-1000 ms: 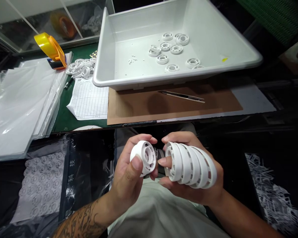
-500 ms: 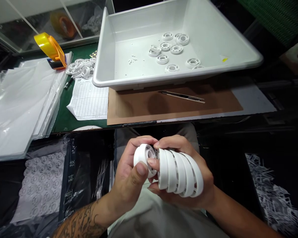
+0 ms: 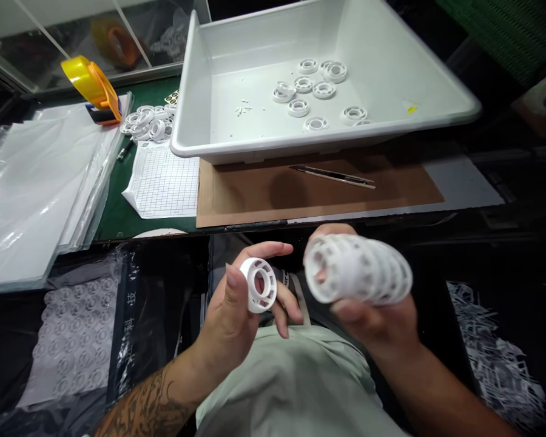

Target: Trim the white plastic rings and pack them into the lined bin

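Now parted, the left hand (image 3: 232, 311) at seven o'clock grips one white plastic slotted ring (image 3: 253, 302), still unstacked; the right hand (image 3: 384, 321), four o'clock, clasps a white plastic ring stack (image 3: 361, 270).

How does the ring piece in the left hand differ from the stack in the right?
The ring piece in the left hand is short; the ring stack in the right hand is much longer. The ring piece looks sharp, the ring stack blurred. Both are white, with openings.
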A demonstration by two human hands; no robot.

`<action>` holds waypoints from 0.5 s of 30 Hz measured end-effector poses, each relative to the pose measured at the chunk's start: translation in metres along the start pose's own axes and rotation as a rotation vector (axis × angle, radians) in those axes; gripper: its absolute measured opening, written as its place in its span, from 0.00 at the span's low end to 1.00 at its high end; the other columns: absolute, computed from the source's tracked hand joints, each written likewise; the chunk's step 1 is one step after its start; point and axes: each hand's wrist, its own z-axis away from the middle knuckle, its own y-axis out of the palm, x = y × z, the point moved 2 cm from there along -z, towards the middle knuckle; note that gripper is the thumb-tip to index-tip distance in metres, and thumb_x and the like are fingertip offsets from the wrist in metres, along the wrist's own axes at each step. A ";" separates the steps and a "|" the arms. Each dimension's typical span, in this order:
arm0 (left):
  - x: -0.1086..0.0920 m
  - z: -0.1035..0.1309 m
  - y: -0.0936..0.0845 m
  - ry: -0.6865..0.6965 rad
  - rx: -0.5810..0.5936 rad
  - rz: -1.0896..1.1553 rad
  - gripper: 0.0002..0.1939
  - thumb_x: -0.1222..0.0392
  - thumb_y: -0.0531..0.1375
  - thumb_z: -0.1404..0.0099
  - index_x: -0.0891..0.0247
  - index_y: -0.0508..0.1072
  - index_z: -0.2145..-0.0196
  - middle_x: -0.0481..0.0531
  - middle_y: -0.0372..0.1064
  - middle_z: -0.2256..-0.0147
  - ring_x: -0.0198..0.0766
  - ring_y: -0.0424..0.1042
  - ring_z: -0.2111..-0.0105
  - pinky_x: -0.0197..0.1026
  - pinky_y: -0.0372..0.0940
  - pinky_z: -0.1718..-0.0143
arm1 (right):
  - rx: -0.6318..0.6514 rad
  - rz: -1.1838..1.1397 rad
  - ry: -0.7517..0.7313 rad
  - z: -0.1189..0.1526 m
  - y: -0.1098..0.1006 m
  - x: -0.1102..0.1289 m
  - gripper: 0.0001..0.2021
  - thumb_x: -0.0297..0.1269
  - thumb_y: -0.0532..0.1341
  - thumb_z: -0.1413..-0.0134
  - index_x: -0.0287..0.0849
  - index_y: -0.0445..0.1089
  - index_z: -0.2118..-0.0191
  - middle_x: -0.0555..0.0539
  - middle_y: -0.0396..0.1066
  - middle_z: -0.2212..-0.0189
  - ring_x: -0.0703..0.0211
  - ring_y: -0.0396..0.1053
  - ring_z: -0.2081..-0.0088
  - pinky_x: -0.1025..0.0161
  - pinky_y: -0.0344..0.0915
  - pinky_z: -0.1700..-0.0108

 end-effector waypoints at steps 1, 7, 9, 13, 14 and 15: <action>-0.001 0.000 0.000 -0.004 0.015 0.023 0.34 0.28 0.58 0.32 0.59 0.81 0.49 0.51 0.79 0.74 0.36 0.76 0.76 0.32 0.72 0.77 | -0.051 -0.100 0.025 -0.002 -0.004 -0.001 0.18 0.54 0.78 0.49 0.48 0.78 0.61 0.47 0.76 0.56 0.52 0.75 0.60 0.60 0.78 0.58; -0.003 0.000 0.002 -0.034 0.044 0.083 0.36 0.27 0.55 0.32 0.61 0.82 0.48 0.55 0.82 0.70 0.39 0.82 0.70 0.35 0.77 0.71 | -0.006 -0.322 0.064 -0.010 -0.016 -0.007 0.11 0.53 0.76 0.43 0.57 0.80 0.61 0.53 0.75 0.48 0.54 0.75 0.52 0.60 0.78 0.53; -0.004 0.000 0.004 -0.034 0.048 0.077 0.36 0.27 0.55 0.31 0.60 0.82 0.48 0.55 0.82 0.70 0.39 0.82 0.71 0.35 0.77 0.70 | 0.024 -0.277 0.025 -0.010 -0.018 -0.008 0.11 0.53 0.75 0.43 0.57 0.80 0.60 0.53 0.75 0.48 0.53 0.75 0.52 0.59 0.78 0.52; -0.005 0.000 0.005 -0.038 0.034 0.065 0.37 0.25 0.56 0.33 0.60 0.83 0.49 0.56 0.82 0.69 0.39 0.82 0.71 0.35 0.77 0.70 | 0.003 -0.182 -0.020 -0.008 -0.018 -0.009 0.14 0.55 0.76 0.44 0.54 0.79 0.61 0.49 0.75 0.49 0.50 0.76 0.54 0.55 0.78 0.53; -0.005 -0.001 0.005 -0.042 0.028 0.059 0.38 0.25 0.56 0.34 0.61 0.83 0.49 0.56 0.82 0.69 0.39 0.82 0.72 0.35 0.77 0.70 | -0.005 -0.149 -0.037 -0.008 -0.018 -0.008 0.15 0.55 0.76 0.45 0.53 0.79 0.62 0.48 0.75 0.50 0.49 0.75 0.54 0.53 0.78 0.51; -0.005 -0.001 0.004 -0.044 0.023 0.052 0.39 0.24 0.56 0.35 0.61 0.82 0.49 0.56 0.82 0.70 0.39 0.82 0.72 0.35 0.77 0.70 | -0.009 -0.112 -0.060 -0.008 -0.017 -0.007 0.15 0.55 0.76 0.45 0.52 0.79 0.62 0.47 0.74 0.49 0.48 0.75 0.52 0.52 0.77 0.50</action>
